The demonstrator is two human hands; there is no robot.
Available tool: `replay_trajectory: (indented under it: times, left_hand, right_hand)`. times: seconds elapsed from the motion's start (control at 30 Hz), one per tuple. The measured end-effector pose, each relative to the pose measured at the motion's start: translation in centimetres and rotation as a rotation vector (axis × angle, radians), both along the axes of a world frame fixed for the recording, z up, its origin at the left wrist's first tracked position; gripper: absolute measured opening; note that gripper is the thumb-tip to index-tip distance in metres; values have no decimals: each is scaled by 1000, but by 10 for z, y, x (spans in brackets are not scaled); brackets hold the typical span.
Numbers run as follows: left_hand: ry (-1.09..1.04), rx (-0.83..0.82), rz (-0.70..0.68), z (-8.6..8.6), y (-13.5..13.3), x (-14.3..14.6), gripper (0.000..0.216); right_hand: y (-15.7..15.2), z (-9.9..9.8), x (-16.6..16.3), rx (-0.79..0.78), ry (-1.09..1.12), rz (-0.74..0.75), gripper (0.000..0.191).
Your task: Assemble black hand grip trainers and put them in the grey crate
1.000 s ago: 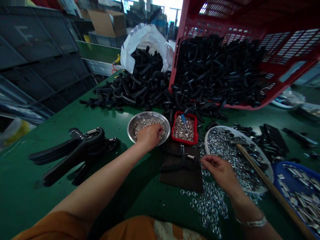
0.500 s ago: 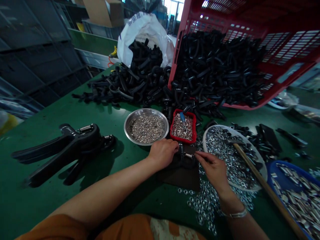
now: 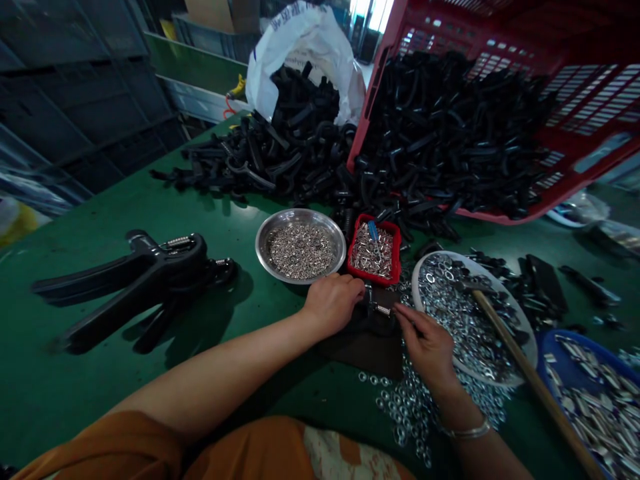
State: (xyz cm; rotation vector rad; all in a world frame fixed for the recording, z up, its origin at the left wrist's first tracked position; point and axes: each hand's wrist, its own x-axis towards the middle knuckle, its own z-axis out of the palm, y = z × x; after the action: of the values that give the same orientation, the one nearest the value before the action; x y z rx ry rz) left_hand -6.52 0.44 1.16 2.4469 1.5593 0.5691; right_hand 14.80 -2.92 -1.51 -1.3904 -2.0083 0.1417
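A black plastic spring clamp (image 3: 369, 325) lies on a dark pad (image 3: 367, 357) in front of me, partly covered by my hands. My left hand (image 3: 331, 303) is closed over its left side. A small coiled metal spring (image 3: 383, 310) shows on the clamp's right part. At the spring's right end, my right hand (image 3: 430, 348) pinches with thumb and fingertips against the clamp; whether a small part sits in that pinch I cannot tell. Finished-looking black clamps with springs (image 3: 145, 283) lie on the green table at left.
Behind my hands stand a metal bowl of small parts (image 3: 260, 257) and a red tray of rivets (image 3: 399, 267). A white washer tray (image 3: 533, 353), hammer (image 3: 525, 370) and blue tray (image 3: 545, 350) are at right. A red crate (image 3: 357, 143) and white bag (image 3: 260, 83) hold black parts.
The camera view has shifted slightly, so everything appears moved a little rightward. Both hands keep nearly the same hold at the clamp.
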Motion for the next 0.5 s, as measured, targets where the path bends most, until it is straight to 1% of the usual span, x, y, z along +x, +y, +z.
replay_trajectory:
  times: [0.17,0.33,0.4,0.5]
  left_hand:
    - [4,-15,3,1,-2,0,15]
    - [9,-33,6,1,-3,1,16]
    - [5,-33,8,1,-3,0,16]
    - [-8,-25,9,1,-3,0,14]
  right_hand:
    - [0,8,2,32,-177,33,24]
    - [2,20,0,-14,-401,100,31]
    - [5,23,-1,-30,-434,106,32]
    - [10,27,-3,-44,-394,87,26]
